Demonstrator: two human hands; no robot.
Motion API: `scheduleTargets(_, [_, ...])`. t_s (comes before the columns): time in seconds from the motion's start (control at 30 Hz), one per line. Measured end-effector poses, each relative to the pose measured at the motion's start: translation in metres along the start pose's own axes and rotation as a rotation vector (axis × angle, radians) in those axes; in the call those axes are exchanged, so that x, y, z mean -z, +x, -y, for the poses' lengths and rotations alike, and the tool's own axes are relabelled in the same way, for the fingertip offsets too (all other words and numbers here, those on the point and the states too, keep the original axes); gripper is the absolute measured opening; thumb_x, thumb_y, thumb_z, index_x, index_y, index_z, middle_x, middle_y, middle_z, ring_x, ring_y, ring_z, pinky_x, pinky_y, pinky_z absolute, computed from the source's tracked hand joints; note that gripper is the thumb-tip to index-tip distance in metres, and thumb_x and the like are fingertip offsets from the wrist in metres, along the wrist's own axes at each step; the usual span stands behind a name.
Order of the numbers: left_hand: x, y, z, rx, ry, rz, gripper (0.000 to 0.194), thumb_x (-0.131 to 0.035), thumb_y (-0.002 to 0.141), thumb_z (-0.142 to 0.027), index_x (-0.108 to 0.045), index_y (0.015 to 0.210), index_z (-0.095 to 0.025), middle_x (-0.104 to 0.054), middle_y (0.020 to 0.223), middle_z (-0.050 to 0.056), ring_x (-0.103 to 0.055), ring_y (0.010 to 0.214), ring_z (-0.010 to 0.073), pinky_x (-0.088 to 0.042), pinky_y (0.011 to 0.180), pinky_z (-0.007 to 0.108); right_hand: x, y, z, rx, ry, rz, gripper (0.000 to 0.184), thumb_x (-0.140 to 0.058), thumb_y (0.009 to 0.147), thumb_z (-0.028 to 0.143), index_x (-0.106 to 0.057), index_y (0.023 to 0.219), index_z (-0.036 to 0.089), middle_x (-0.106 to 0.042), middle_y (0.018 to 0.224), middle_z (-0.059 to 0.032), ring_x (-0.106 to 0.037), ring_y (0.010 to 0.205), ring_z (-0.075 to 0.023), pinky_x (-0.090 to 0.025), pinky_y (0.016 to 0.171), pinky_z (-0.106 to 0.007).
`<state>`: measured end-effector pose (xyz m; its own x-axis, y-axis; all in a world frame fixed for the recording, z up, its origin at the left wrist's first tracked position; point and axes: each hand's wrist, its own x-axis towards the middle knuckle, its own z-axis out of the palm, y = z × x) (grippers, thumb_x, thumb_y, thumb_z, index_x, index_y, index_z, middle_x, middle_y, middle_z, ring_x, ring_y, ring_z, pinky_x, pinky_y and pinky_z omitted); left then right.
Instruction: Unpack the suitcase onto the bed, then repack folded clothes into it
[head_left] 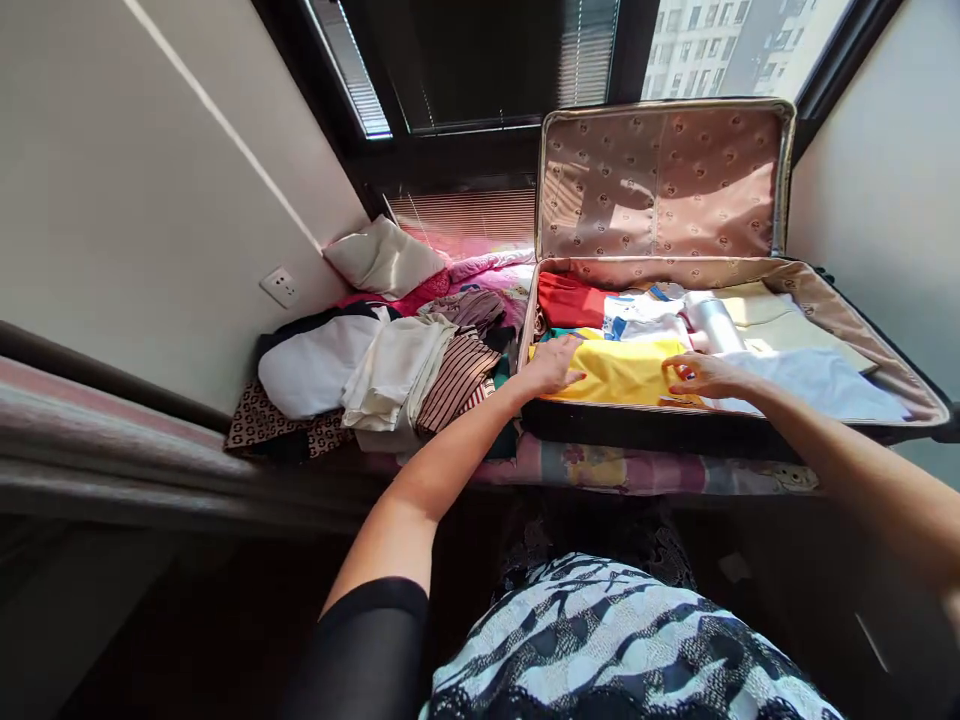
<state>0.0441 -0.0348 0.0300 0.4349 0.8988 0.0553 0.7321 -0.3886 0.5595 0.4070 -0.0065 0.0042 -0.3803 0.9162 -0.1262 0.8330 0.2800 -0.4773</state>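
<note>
An open suitcase (851,322) with a patterned beige lining lies on a window-side ledge, its lid standing upright. Inside, a folded yellow garment (622,372) lies at the near left. My left hand (551,366) rests flat on the garment's left end, fingers stretched out. My right hand (701,374) lies on its right end, fingers slightly curled against the cloth. Behind the yellow piece are a red garment (570,298), a white and blue one (637,312) and a white roll (712,322). A pale folded cloth (817,385) lies to the right.
Left of the suitcase a heap of clothes (390,365) covers the ledge: white, cream, striped brown and pink pieces. A cream pillow (382,258) sits behind it. A wall socket (280,286) is on the left wall. The window with blinds (465,215) is behind.
</note>
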Motion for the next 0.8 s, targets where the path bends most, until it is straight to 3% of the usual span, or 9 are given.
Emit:
scheduleTargets(0.1, [-0.016,0.046,-0.004,0.103,0.297,0.180,0.075,-0.093,0.082,-0.027,-0.063,0.149,-0.012,-0.056,0.160,0.026,-0.054,0.148,0.0433,-0.036,0.129,0.055,-0.001,0.005,-0.008,-0.032,-0.062,0.027,0.055,-0.075,0.078,0.044,-0.078,0.128,0.021,-0.078,0.121,-0.0182,-0.076,0.108,-0.0364,-0.060,0.105,-0.050])
scheduleTargets(0.2, [-0.030,0.061,-0.005,0.204,0.401,0.194,0.082,-0.102,0.072,-0.029,-0.067,0.144,-0.012,-0.062,0.150,0.026,-0.057,0.141,0.0452,-0.038,0.126,0.056,-0.002,0.017,-0.014,0.005,-0.155,-0.040,0.077,-0.076,0.081,0.048,-0.068,0.149,0.013,-0.070,0.143,-0.0237,-0.067,0.132,-0.0397,-0.053,0.118,-0.052])
scheduleTargets(0.37, [-0.044,0.053,-0.011,0.167,0.321,0.142,0.048,-0.100,0.066,-0.021,-0.083,0.110,-0.016,-0.069,0.137,0.022,-0.054,0.141,0.0515,-0.036,0.126,0.060,-0.010,0.041,-0.003,0.052,-0.259,-0.016,0.106,-0.086,0.076,0.055,-0.052,0.168,0.016,-0.054,0.165,-0.0248,-0.052,0.150,-0.0445,-0.046,0.122,-0.057])
scheduleTargets(0.43, [-0.046,0.047,-0.016,0.096,0.266,0.209,0.026,-0.091,0.068,-0.011,-0.080,0.091,-0.017,-0.073,0.129,0.019,-0.059,0.139,0.0471,-0.037,0.127,0.054,-0.015,0.044,0.007,0.068,-0.277,0.003,0.111,-0.088,0.073,0.052,-0.047,0.171,0.021,-0.054,0.165,-0.0237,-0.050,0.150,-0.0466,-0.047,0.118,-0.062])
scheduleTargets(0.5, [-0.046,0.040,-0.019,0.047,0.214,0.290,0.020,-0.081,0.071,-0.003,-0.075,0.080,-0.019,-0.078,0.113,0.015,-0.068,0.130,0.0404,-0.040,0.125,0.047,-0.018,0.041,0.015,0.088,-0.282,0.019,0.103,-0.088,0.071,0.045,-0.054,0.165,0.020,-0.064,0.154,-0.0232,-0.053,0.145,-0.0472,-0.048,0.115,-0.064])
scheduleTargets(0.6, [-0.037,0.034,-0.014,0.065,0.145,0.247,0.031,-0.083,0.066,0.001,-0.075,0.084,-0.023,-0.081,0.101,0.011,-0.076,0.117,0.0372,-0.049,0.116,0.041,-0.019,0.029,0.023,0.120,-0.249,0.056,0.048,-0.083,0.074,0.031,-0.078,0.121,0.018,-0.077,0.116,-0.0189,-0.061,0.131,-0.0446,-0.047,0.116,-0.062])
scheduleTargets(0.67, [-0.024,0.035,-0.007,0.094,0.126,0.211,0.037,-0.088,0.058,0.000,-0.078,0.084,-0.025,-0.080,0.090,0.007,-0.079,0.108,0.0363,-0.055,0.107,0.037,-0.017,0.019,0.026,0.139,-0.187,0.072,0.017,-0.081,0.075,0.024,-0.075,0.090,0.020,-0.075,0.105,-0.0159,-0.065,0.122,-0.0405,-0.050,0.115,-0.056])
scheduleTargets(0.8, [0.009,0.047,-0.001,0.089,0.040,0.299,0.031,-0.092,0.052,-0.001,-0.081,0.069,-0.024,-0.072,0.066,0.000,-0.079,0.082,0.0294,-0.061,0.089,0.031,0.007,0.001,0.033,0.139,0.053,0.072,0.009,-0.076,0.081,0.022,-0.070,0.087,0.021,-0.073,0.101,-0.0055,-0.070,0.104,-0.0274,-0.060,0.100,-0.041])
